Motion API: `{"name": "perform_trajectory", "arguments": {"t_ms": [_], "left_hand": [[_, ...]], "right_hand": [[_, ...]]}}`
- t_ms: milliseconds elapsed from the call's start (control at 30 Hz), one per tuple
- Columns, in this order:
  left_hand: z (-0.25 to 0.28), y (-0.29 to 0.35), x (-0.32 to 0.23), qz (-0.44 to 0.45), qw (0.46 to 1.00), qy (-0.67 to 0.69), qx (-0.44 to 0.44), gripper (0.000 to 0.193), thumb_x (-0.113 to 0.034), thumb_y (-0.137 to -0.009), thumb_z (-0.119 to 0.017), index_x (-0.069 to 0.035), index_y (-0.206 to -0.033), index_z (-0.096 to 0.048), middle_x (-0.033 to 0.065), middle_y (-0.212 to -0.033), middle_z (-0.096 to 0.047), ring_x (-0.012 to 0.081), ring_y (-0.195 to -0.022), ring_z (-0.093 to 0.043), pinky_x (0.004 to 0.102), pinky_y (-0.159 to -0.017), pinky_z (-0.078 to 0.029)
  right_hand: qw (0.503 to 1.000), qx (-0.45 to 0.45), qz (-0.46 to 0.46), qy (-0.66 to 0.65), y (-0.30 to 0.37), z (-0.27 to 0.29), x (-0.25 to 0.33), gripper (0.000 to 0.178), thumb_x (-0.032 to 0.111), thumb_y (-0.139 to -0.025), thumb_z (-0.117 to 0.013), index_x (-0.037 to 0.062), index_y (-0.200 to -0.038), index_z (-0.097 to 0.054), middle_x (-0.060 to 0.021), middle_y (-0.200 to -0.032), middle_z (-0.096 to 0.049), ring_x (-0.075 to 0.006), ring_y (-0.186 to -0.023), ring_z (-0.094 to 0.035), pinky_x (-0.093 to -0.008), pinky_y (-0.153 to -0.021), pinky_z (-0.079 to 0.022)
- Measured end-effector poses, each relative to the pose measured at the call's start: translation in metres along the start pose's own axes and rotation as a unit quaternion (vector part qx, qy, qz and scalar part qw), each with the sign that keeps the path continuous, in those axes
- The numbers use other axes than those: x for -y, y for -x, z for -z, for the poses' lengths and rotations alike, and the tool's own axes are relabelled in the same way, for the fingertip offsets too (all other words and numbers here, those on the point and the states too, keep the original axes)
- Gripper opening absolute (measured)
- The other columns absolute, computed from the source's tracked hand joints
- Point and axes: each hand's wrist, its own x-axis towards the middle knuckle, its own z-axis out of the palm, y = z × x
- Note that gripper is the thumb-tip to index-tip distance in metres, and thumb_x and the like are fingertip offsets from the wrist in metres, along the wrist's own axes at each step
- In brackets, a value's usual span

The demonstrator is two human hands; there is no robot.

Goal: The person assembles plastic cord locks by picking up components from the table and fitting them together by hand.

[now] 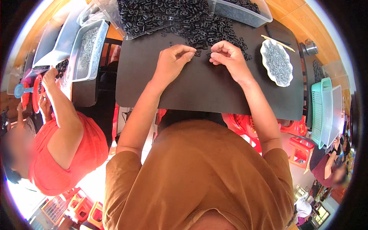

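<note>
Both my hands are over the dark brown table, just in front of a heap of small black plastic pieces, oval with two holes. My left hand is closed, thumb and forefinger pinching a small black two-holed piece at the fingertips. To its right, a little apart, my right hand is also closed in a pinch. Something dark shows at its fingertips, too small and covered to make out.
A scalloped white dish of small metal parts stands right, a stick across its far edge. Clear bins stand at the back and left. A green basket is at far right. A person in red works at left.
</note>
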Motion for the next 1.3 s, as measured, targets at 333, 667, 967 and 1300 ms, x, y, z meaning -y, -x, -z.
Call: {"name": "perform_trajectory", "arguments": {"t_ms": [333, 667, 967, 1300], "left_hand": [[0.037, -0.003, -0.006, -0.117, 0.969, -0.166, -0.143, 0.019, -0.005, -0.084, -0.069, -0.004, -0.102, -0.071, 0.0110, -0.101, -0.068, 0.0233, -0.085, -0.065, 0.0319, -0.074, -0.052], [0.034, -0.014, -0.002, -0.159, 0.928, -0.336, -0.039, 0.021, -0.010, -0.078, -0.074, -0.007, -0.098, -0.071, 0.0107, -0.099, -0.063, 0.0312, -0.096, -0.060, 0.0402, -0.085, -0.049], [0.016, -0.028, -0.004, -0.204, 0.933, -0.297, 0.015, 0.018, 0.000, -0.084, -0.068, -0.002, -0.101, -0.069, 0.0108, -0.096, -0.065, 0.0226, -0.078, -0.065, 0.0305, -0.071, -0.051], [0.034, -0.025, 0.001, -0.232, 0.895, -0.370, -0.091, 0.016, -0.007, -0.083, -0.071, -0.004, -0.099, -0.071, 0.0103, -0.100, -0.065, 0.0263, -0.093, -0.063, 0.0348, -0.083, -0.051]], "right_hand": [[0.944, -0.168, 0.189, 0.213, -0.098, 0.096, 0.082, 0.025, 0.014, -0.092, -0.066, 0.0016, -0.113, -0.062, -0.0041, -0.103, -0.066, -0.0128, -0.095, -0.065, -0.0254, -0.082, -0.051], [0.859, -0.189, 0.191, 0.436, -0.007, 0.043, 0.052, 0.008, 0.005, -0.084, -0.069, 0.0025, -0.091, -0.067, -0.0079, -0.080, -0.066, -0.0177, -0.069, -0.066, -0.0272, -0.066, -0.051], [0.754, -0.202, 0.046, 0.623, 0.035, 0.163, 0.051, 0.022, 0.006, -0.078, -0.072, 0.0072, -0.100, -0.069, -0.0119, -0.100, -0.066, -0.0340, -0.095, -0.065, -0.0399, -0.081, -0.051], [0.775, -0.149, -0.001, 0.613, 0.035, 0.183, 0.041, 0.009, 0.003, -0.078, -0.070, 0.0025, -0.085, -0.065, -0.0150, -0.085, -0.065, -0.0327, -0.082, -0.064, -0.0387, -0.072, -0.048]]}}
